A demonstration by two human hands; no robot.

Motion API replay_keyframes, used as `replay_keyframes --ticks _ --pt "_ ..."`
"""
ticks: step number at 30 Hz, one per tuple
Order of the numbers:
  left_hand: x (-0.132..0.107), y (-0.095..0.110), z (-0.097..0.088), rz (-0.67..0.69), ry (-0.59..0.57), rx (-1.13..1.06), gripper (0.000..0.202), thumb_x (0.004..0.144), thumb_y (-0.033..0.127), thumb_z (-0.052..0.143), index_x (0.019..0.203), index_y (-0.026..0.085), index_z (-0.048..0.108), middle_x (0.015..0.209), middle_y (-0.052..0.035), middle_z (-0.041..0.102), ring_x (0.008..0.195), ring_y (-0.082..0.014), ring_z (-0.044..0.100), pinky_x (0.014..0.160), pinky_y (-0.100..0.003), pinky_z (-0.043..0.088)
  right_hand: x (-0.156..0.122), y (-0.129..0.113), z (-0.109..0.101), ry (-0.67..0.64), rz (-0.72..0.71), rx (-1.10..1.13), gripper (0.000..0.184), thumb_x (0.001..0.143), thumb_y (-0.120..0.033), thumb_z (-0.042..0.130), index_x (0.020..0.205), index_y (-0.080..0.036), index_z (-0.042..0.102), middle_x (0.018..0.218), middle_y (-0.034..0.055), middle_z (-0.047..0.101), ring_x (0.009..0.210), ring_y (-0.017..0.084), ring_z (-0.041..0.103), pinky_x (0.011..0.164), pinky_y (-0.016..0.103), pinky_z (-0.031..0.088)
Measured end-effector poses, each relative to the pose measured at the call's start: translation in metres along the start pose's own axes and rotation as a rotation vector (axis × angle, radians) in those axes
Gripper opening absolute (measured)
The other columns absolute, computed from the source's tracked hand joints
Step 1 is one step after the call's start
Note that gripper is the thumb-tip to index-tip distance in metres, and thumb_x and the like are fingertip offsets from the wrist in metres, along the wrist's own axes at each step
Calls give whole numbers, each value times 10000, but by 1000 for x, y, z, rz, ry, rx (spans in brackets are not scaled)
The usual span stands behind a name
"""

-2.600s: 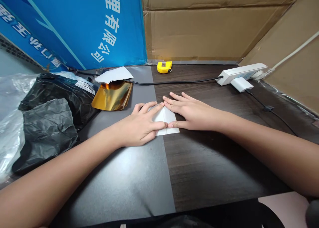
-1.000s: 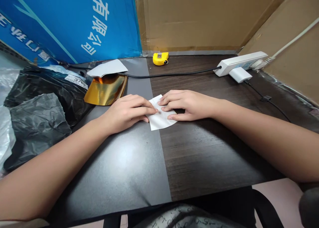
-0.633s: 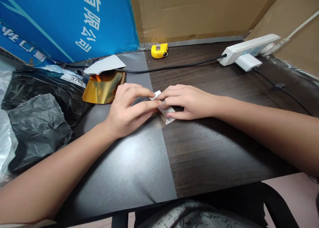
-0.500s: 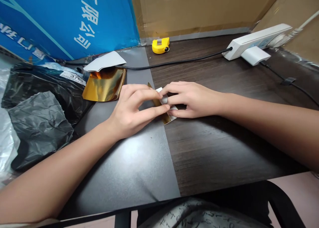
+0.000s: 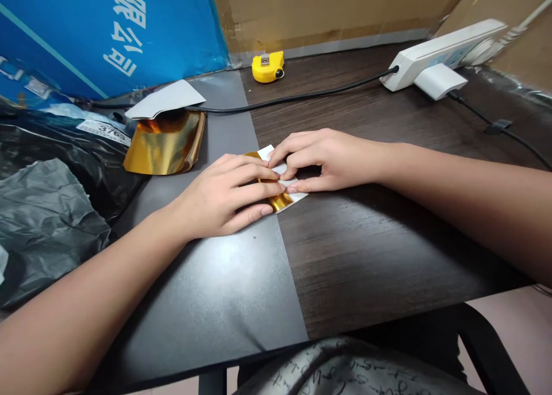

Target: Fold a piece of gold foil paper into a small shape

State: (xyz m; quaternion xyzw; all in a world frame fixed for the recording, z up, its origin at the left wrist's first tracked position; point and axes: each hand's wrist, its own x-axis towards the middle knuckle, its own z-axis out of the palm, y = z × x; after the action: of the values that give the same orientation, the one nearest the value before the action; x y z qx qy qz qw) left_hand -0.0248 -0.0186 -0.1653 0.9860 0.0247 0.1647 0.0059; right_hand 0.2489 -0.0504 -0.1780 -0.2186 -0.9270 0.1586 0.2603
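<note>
Left hand is spread out over the paper, gold side, right hand bent, fingers on the white part, so it's between them (right one pinching or pressing? can't tell from here).

This looks like an indoor desk workspace, given the dark tabletop, 1 power strip and upright cardboard.

The folded piece of foil paper lay low on the desk, straddling the seam between grey surface and dark wood grain. I saw glossy gold along its left part and plain matte white along its right, with its middle partly hidden from me.
</note>
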Motion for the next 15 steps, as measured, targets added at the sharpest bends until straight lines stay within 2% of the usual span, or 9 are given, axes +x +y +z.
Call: replay_keyframes --ticks 4,9,15 --pt "-1 -1 1 19 -8 3 408 893 420 648 1272 268 646 1428 -31 598 1353 -187 569 1107 -344 495 -1 -1 -3 -17 7 -12 226 993 -331 634 963 -145 758 1234 101 653 1130 187 665 983 337 543" --pt "1 0 2 23 -33 -6 438 933 467 572 1314 258 625 1375 -44 626 1328 -168 581 1089 -330 495 -1 -1 -6 -48 -6 -21 239 1011 -350 614 995 -153 750 1119 65 704 1135 183 673 989 325 544" --pt "0 0 2 25 -49 -15 469 946 500 534 1351 277 609 1401 -47 613 1335 -164 571 1118 -349 479 0 0 -5 -23 7 -11 224 1002 -345 637 968 -146 735 1124 52 725 1120 176 688 964 293 551"
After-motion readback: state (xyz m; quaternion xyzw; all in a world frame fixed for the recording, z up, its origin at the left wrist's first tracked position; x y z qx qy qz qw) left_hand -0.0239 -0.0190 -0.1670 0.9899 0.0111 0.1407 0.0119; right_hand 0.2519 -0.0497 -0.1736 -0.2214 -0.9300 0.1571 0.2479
